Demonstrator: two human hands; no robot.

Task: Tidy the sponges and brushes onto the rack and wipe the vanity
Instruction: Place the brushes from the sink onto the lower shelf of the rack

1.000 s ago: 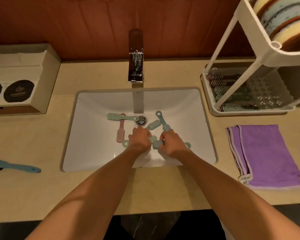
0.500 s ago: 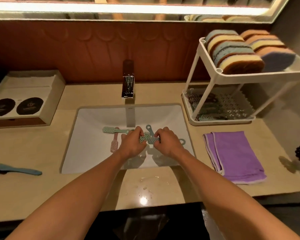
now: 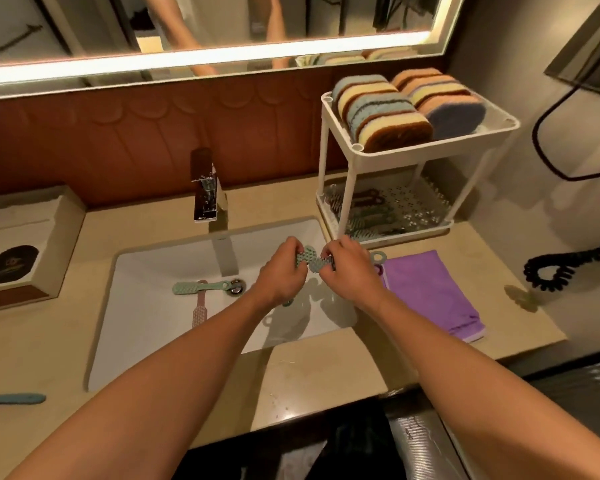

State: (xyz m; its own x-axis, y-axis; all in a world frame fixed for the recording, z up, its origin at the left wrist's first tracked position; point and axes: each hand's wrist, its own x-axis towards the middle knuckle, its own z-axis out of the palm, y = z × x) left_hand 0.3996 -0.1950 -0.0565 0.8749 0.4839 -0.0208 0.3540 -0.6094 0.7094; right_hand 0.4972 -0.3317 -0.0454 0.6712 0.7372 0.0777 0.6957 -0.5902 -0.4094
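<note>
Head view: brushes (image 3: 314,262) are pinched by left hand (image 3: 283,273) and right hand (image 3: 349,271); judged light, stiff, possibly slippery; best held mid-handle.

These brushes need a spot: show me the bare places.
Bare: counter between box and sink; the front strip before the sink; right half of the lower tray. Crowded: sponges fill the top tier; cloth and cord take the right counter.
</note>
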